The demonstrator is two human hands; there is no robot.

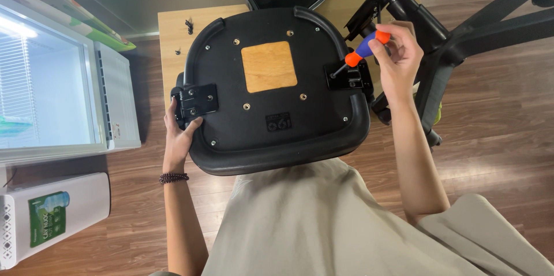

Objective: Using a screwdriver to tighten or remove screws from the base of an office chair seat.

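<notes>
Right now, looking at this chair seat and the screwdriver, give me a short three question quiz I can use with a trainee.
1. True or false: the right hand holds the screwdriver with its tip on the bracket at the right edge of the seat base.
2. Which best tells what the left hand does? A. rests on the floor B. grips the seat's left edge beside the other black bracket C. holds a loose screw
3. Fill in: the square patch in the middle of the seat's underside looks like bare ____.

Key: 1 true; 2 B; 3 wood
</notes>
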